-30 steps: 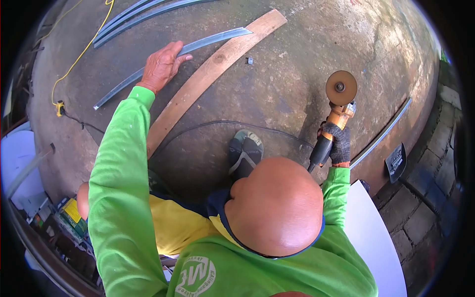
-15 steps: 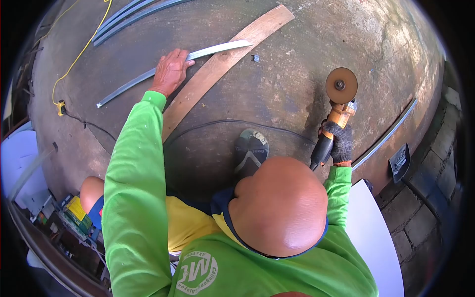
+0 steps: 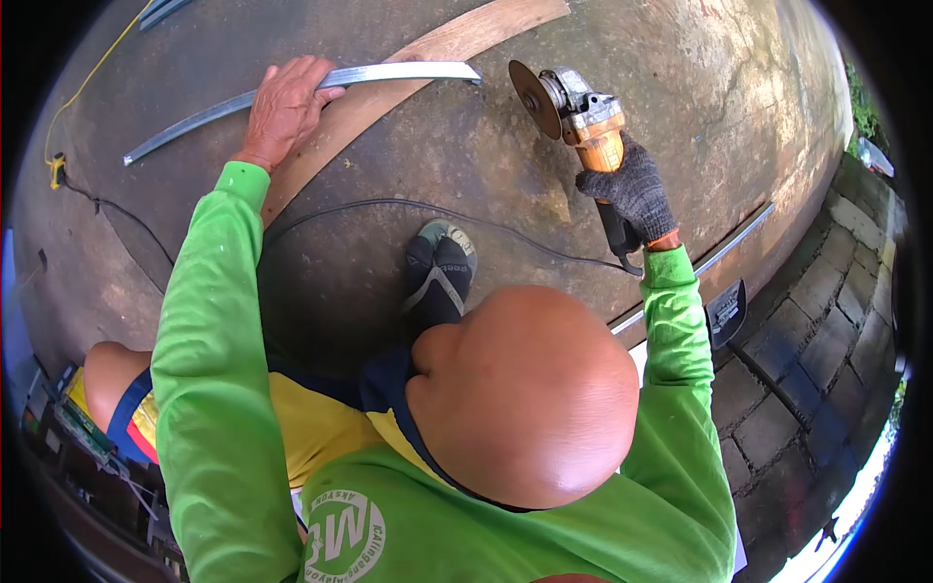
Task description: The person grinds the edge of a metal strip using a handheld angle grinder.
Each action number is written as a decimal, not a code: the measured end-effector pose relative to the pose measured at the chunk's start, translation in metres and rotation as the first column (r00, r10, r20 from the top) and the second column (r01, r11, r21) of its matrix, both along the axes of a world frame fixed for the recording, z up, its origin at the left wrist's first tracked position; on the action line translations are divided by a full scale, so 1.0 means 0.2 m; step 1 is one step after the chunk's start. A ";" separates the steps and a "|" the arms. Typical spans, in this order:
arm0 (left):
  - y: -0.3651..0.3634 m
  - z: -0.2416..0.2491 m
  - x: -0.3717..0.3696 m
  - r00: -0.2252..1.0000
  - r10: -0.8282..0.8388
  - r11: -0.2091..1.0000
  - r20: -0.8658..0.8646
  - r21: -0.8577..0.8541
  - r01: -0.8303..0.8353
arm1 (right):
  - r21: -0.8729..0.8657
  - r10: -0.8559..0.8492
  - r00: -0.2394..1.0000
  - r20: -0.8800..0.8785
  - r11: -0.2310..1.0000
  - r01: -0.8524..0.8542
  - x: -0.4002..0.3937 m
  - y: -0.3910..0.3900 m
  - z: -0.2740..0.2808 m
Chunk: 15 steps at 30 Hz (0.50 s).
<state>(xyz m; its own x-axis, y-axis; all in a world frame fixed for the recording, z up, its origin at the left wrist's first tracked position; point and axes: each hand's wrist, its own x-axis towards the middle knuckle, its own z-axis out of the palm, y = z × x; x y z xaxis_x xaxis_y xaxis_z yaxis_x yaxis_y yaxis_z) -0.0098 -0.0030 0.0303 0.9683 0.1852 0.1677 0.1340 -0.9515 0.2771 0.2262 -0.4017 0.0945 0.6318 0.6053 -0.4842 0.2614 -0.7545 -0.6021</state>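
The concrete floor (image 3: 690,107) is spreading out around you, giving open room between the plank and the paving blocks (image 3: 826,291) edging its right side. The wooden plank (image 3: 476,31) is lying slantwise ahead, its near end disappearing behind your left forearm. The galvanized metal strip (image 3: 403,71) is crossing over that plank, its right end jutting past the plank's edge above bare floor; whether it is touching the wood, you cannot tell. A black power cord (image 3: 389,202) is curving between your foot and the strip. Your right hand (image 3: 634,194), gloved, is closing around the body of the angle grinder (image 3: 600,148), holding it off to the right. Your bare left hand (image 3: 287,107) is gripping the strip left of its middle, thumb underneath. The cutting disc (image 3: 526,92) is standing edge-on near the strip's right end, a gap showing between them.
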 end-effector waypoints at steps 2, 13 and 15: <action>-0.01 0.01 -0.01 1.000 -0.001 1.000 -0.007 -0.017 0.001 | -0.049 0.033 0.999 -0.017 0.998 -0.033 0.03 0.07 0.01; 0.00 0.00 -0.01 1.000 0.025 1.000 -0.010 -0.018 -0.025 | -0.077 0.158 0.986 0.042 0.985 -0.155 0.02 0.19 0.00; 0.00 0.00 -0.01 0.999 0.033 0.999 -0.021 -0.014 -0.033 | -0.092 0.147 0.988 0.036 0.985 -0.144 0.02 0.20 0.01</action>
